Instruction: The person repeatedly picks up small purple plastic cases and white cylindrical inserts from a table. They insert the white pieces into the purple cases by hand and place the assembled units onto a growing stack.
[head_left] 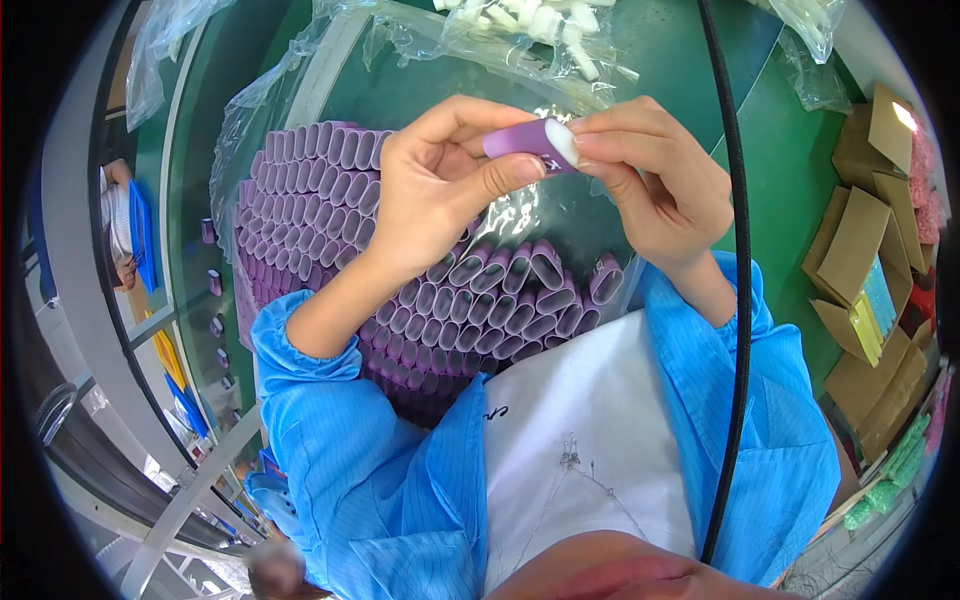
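Purple sleeve is pinched by the left hand — its white plug is pressed by right hand fingertips. Stacked purple sleeves are seen below — bagged.

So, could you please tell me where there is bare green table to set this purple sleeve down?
Bare green table shows right of the right hand, between the black cable and the cardboard boxes. A smaller patch lies under the clear bag above the left hand. The stacked purple sleeves crowd the middle.
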